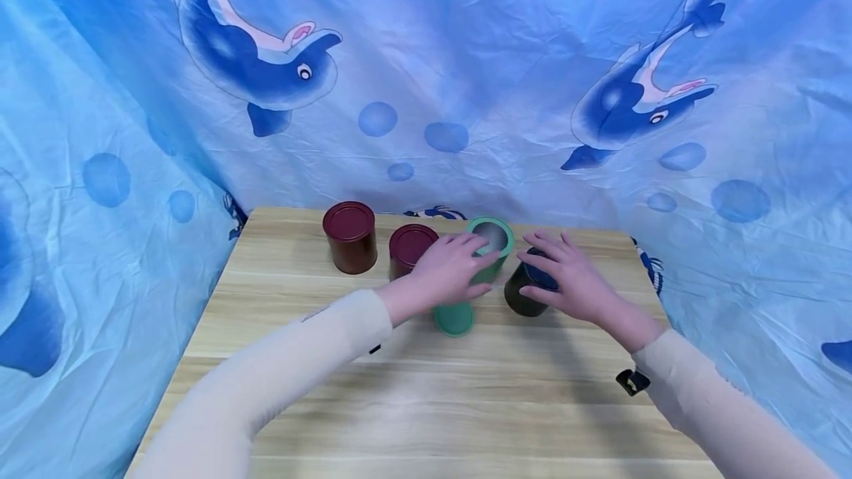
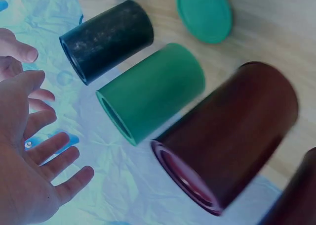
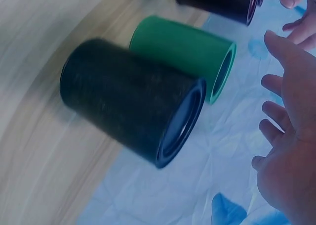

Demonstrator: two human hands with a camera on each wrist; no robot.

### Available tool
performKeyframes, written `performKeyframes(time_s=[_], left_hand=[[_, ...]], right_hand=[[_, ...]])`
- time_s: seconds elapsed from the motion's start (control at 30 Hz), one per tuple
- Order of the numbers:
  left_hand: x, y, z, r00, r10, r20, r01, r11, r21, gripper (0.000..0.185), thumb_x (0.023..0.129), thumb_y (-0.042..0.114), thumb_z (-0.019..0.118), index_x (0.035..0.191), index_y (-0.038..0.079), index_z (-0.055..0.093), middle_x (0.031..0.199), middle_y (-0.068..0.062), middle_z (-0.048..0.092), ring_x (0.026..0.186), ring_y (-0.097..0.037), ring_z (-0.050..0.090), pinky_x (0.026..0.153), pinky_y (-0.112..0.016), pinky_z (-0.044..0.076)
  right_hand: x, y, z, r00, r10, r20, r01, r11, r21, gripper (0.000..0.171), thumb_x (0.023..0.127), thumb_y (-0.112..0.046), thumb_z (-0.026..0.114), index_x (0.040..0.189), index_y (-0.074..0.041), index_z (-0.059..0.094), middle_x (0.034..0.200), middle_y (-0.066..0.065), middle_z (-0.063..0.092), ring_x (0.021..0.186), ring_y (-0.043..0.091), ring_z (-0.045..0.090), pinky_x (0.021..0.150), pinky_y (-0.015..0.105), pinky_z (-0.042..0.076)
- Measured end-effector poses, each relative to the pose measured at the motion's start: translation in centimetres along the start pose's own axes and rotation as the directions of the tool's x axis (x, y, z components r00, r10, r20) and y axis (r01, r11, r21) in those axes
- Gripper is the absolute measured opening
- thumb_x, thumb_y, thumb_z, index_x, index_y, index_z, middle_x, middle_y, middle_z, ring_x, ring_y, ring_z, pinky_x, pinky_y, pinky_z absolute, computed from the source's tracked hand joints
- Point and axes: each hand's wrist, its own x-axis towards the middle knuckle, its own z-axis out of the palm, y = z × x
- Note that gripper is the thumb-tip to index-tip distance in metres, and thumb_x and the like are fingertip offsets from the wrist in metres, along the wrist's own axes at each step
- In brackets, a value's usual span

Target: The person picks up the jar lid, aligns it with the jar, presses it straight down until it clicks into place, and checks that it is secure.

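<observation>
- Wooden table (image 1: 426,390), dolphin-print blue sheet (image 1: 426,58) behind.
- Left hand (image 1: 449,272): fingers spread, over open green tin (image 1: 495,239); green lid (image 1: 454,318) lies nearer.
- Right hand (image 1: 569,279): fingers spread, above dark tin (image 1: 522,298).
- Two maroon tins (image 1: 349,236) stand left.

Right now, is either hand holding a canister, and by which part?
Nothing is held. The left hand is spread open near the open green canister, and the right hand is open over the dark canister; neither hand closes on anything.
</observation>
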Motion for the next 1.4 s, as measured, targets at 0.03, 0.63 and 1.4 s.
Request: performKeyframes(time_s=[0.03, 0.63, 1.4], left_hand=[[-0.6, -0.1, 0.2, 1.0, 0.0, -0.008, 0.0, 1.0, -0.006, 0.065, 0.105, 0.062, 0.059, 0.16, 0.029, 0.053, 0.161, -0.004, 0.051, 0.147, -0.025, 0.049, 0.117, -0.045, 0.046], [-7.0, 0.1, 6.3, 0.99, -0.121, -0.069, 0.1, 0.963, -0.251, 0.057, 0.099, 0.05, 0.073, 0.148, 0.021, 0.067, 0.14, -0.008, 0.067, 0.126, -0.028, 0.065, 0.102, -0.047, 0.056], [-8.6, 1.4, 13.4, 0.962, -0.272, 0.014, 0.268, 0.937, -0.226, 0.065, 0.097, 0.055, 0.073, 0.15, 0.018, 0.064, 0.14, -0.009, 0.065, 0.13, -0.029, 0.061, 0.104, -0.052, 0.053]], right_hand=[[0.0, -0.3, 0.2, 1.0, -0.008, -0.003, 0.008, 1.0, 0.003, 0.063, 0.087, -0.029, 0.089, 0.141, -0.003, 0.069, 0.159, 0.024, 0.051, 0.149, 0.047, 0.043, 0.122, 0.075, 0.022], [-1.9, -4.3, 6.1, 0.998, -0.068, -0.003, 0.068, 0.997, 0.036, 0.066, 0.085, -0.034, 0.091, 0.141, -0.006, 0.069, 0.155, 0.019, 0.057, 0.146, 0.043, 0.05, 0.121, 0.072, 0.029], [-1.9, -4.9, 15.3, 0.987, 0.113, 0.11, -0.124, 0.988, 0.095, 0.084, 0.092, -0.048, 0.082, 0.152, 0.003, 0.055, 0.162, 0.023, 0.048, 0.152, 0.045, 0.041, 0.124, 0.071, 0.025]])
